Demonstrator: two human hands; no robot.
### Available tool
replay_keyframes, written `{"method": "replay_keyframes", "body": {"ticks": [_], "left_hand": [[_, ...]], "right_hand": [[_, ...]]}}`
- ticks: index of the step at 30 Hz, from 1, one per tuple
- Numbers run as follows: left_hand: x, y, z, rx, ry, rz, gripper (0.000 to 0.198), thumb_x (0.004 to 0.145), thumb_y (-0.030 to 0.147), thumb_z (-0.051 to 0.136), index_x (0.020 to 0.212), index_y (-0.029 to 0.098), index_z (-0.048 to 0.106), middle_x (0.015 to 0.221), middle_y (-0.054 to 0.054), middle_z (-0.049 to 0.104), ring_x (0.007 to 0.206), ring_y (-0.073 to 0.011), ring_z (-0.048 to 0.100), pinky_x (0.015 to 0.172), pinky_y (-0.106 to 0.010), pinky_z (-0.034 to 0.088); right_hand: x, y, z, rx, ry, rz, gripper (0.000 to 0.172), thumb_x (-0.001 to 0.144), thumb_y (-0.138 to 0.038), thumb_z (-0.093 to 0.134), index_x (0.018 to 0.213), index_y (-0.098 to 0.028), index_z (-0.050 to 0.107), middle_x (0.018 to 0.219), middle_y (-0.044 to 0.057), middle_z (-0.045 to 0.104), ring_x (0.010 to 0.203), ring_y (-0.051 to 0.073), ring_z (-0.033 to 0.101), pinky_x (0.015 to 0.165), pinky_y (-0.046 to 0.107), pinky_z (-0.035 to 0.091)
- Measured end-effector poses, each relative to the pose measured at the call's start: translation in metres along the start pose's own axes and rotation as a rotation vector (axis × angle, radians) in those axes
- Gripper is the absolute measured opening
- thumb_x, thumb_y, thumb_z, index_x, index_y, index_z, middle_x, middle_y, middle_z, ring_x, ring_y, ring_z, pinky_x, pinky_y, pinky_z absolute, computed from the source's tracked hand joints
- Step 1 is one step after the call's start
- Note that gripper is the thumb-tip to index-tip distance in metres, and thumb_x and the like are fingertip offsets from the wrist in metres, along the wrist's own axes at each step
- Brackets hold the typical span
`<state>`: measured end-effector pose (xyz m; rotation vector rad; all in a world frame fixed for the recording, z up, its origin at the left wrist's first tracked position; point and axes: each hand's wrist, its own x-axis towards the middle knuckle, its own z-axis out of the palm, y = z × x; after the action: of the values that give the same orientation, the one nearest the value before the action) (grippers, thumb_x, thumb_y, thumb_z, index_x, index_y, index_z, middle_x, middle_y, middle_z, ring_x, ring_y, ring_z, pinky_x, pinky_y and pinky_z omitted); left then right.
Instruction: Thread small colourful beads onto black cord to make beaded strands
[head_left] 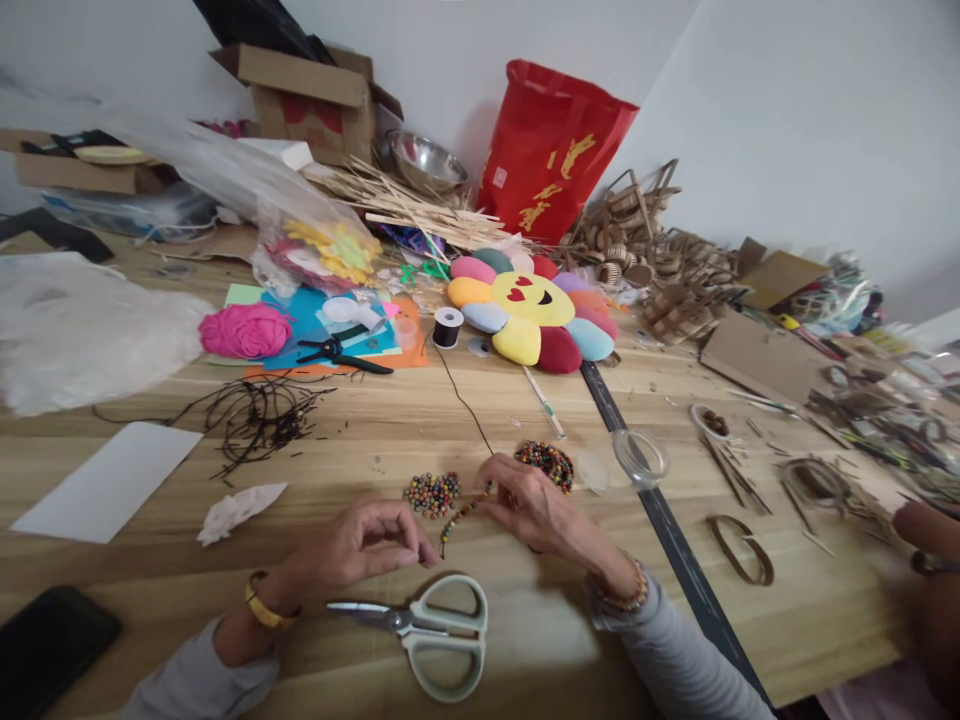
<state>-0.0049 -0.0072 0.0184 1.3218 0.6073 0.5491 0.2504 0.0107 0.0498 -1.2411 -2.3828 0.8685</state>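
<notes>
My left hand [360, 545] rests on the wooden table [525, 650], thumb and fingers pinched on the near end of a short strand of strung beads [459, 515]. My right hand [529, 505] pinches the strand's far end, where a thin black cord [461, 400] runs up to a black thread spool [448, 326]. A small heap of coloured beads [431, 493] lies between my hands. A second, larger bead heap [546, 462] lies just beyond my right hand. Pale green scissors [435, 630] lie closed just in front of my left hand.
A flower-shaped emoji cushion [534, 315], pink yarn [244, 330], black pliers [341, 353], cord scraps [259, 415], a clear lid [641, 455], white paper [109, 480], a phone [45, 650] and a black strip [675, 540] lie around. Boxes, a red bag [551, 150] and cardboard pieces crowd the back. Another person's arm [930, 525] shows at right.
</notes>
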Motion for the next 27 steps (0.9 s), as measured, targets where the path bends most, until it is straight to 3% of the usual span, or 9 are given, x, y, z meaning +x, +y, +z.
{"method": "replay_keyframes", "body": {"ticks": [5, 7, 12, 19, 27], "left_hand": [[-0.002, 0.004, 0.001, 0.097, 0.023, 0.006, 0.016, 0.085, 0.029, 0.061, 0.08, 0.015, 0.057, 0.095, -0.011, 0.074, 0.089, -0.0191, 0.067, 0.08, -0.031, 0.049], [-0.003, 0.006, 0.0, 0.122, 0.035, 0.014, 0.016, 0.085, 0.03, 0.06, 0.08, 0.015, 0.057, 0.094, -0.011, 0.074, 0.088, -0.0189, 0.067, 0.079, -0.031, 0.049], [-0.003, 0.002, -0.006, 0.142, 0.041, 0.031, 0.017, 0.085, 0.031, 0.059, 0.081, 0.016, 0.056, 0.095, -0.01, 0.073, 0.088, -0.0196, 0.067, 0.079, -0.031, 0.048], [-0.002, -0.002, -0.008, 0.237, 0.072, 0.018, 0.013, 0.084, 0.028, 0.059, 0.08, 0.016, 0.059, 0.092, -0.008, 0.071, 0.086, -0.0183, 0.065, 0.08, -0.03, 0.048], [-0.002, 0.009, -0.006, 0.608, 0.167, -0.006, 0.01, 0.081, 0.022, 0.06, 0.073, 0.016, 0.063, 0.075, -0.001, 0.064, 0.074, -0.0147, 0.059, 0.071, -0.024, 0.045]], "right_hand": [[0.005, -0.02, 0.025, 0.384, -0.154, 0.046, 0.022, 0.076, -0.017, 0.07, 0.095, -0.018, 0.059, 0.077, -0.003, 0.061, 0.059, 0.008, 0.053, 0.053, 0.016, 0.04], [0.008, -0.023, 0.034, 0.527, -0.219, 0.077, 0.016, 0.078, -0.021, 0.068, 0.091, -0.017, 0.06, 0.07, -0.003, 0.06, 0.059, 0.008, 0.055, 0.053, 0.016, 0.041], [0.01, -0.018, 0.05, 0.702, -0.195, 0.12, 0.018, 0.08, -0.031, 0.066, 0.078, -0.014, 0.06, 0.065, -0.002, 0.059, 0.057, 0.009, 0.054, 0.052, 0.017, 0.041], [0.002, -0.006, 0.068, 0.551, -0.016, -0.013, 0.008, 0.082, -0.022, 0.062, 0.079, -0.015, 0.062, 0.073, 0.0, 0.06, 0.064, 0.009, 0.051, 0.058, 0.019, 0.041], [0.0, -0.015, 0.067, 0.253, 0.152, -0.264, 0.012, 0.087, -0.019, 0.05, 0.076, -0.016, 0.055, 0.064, -0.001, 0.053, 0.058, 0.011, 0.047, 0.056, 0.021, 0.038]]}}
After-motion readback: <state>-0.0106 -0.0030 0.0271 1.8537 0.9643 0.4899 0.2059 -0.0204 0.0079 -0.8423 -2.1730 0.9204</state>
